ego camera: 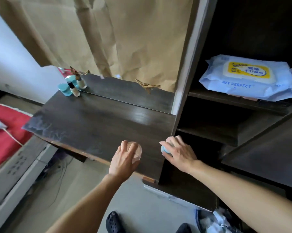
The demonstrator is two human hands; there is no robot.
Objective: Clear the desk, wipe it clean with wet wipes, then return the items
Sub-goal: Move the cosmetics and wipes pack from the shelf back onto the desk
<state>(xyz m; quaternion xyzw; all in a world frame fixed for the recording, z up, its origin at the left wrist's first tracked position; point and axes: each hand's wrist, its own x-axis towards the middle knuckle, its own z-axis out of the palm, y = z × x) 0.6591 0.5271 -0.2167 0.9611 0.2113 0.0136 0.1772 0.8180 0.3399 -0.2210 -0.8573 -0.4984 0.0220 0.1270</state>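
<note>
Desk (pixel 95 120): dark wood, we stand at its near edge. Wipes (pixel 246 78): pack lying on the upper right shelf. Left hand (pixel 123 158): our fingers closed around a clear jar (pixel 136 153) resting near the front edge. Right hand (pixel 179 152): fingers curled over a blue jar (pixel 163 149) at the desk's right end. Bottle (pixel 74 89): upright, far left corner.

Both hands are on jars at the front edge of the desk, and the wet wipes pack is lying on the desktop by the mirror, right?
Not quite. The wet wipes pack lies on a shelf to the right of the desk, as the head view shows. The left hand and right hand are each on a jar at the front edge.
</note>
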